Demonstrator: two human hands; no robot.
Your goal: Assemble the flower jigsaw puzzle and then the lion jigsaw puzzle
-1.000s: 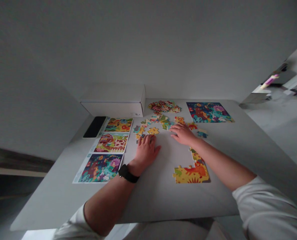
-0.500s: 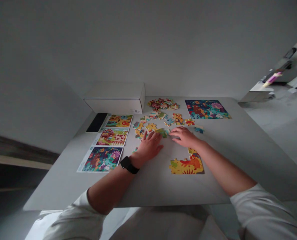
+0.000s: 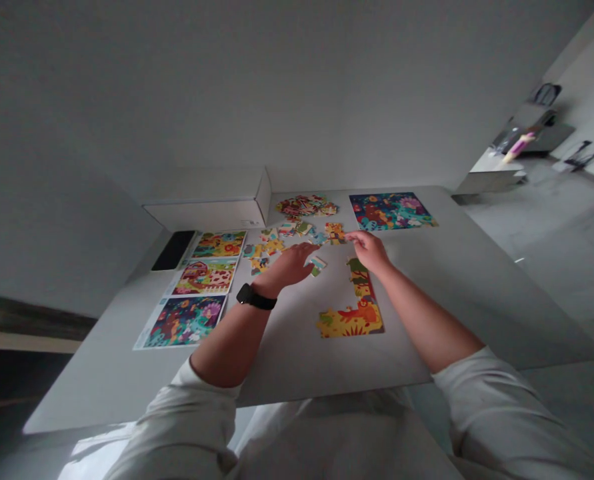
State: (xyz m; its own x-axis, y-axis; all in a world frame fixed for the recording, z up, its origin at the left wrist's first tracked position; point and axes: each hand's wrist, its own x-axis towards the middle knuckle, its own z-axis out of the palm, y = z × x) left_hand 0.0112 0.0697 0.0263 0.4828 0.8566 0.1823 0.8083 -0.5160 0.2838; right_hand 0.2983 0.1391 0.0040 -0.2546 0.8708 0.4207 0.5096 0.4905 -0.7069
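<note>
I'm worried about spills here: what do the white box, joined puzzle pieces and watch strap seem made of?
White box: probably matte cardboard, from its flat, dull panels and thin top edge.
Joined puzzle pieces: likely printed cardboard, from the flat, knobbed shapes and bright artwork; gloss unclear.
Watch strap: perhaps silicone, looking smooth and dull black, though fabric is possible.

Joined puzzle section [image 3: 351, 322]: yellow ground, orange-red animal, dark spiky pattern low down, green at both ends; loose pieces [image 3: 273, 245]: mixed yellow, green, blue, orange; heaped pieces [image 3: 307, 205]: mottled red, cream, green; dark picture [image 3: 394, 210]: navy with teal, red-brown, magenta; farthest printed sheet [image 3: 219, 244]: yellow, orange, green; middle printed sheet [image 3: 204, 277]: red, pink, pale patches; nearest printed sheet [image 3: 184, 321]: navy, teal, pink; phone [image 3: 173, 251], watch [image 3: 255, 298]: black; box [image 3: 217, 211], sleeve [image 3: 191, 413]: plain whitish; wall [image 3: 297, 100]: grey
</note>
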